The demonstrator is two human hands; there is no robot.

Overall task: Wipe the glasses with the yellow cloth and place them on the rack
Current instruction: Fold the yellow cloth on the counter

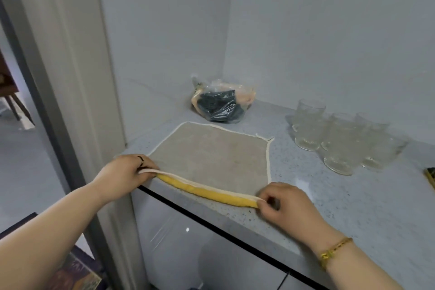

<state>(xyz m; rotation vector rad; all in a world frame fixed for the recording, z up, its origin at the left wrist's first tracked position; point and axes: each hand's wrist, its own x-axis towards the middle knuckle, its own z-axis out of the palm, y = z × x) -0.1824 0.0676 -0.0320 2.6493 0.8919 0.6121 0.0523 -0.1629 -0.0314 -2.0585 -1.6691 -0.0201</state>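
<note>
On the speckled countertop (329, 207), the yellow cloth (211, 150) lies spread flat, grey face up. Its near edge is turned over into a yellow band whose long axis runs left to right along the counter's front edge. The left hand (124, 172) pinches the left end of that band with curled fingers. The right hand (282, 202) pinches the right end between thumb and forefinger. The glasses (341, 139) stand clustered beyond and to the right of the cloth, apart from it, so the right hand is nearer to them. Wiping has probably not yet begun.
</note>
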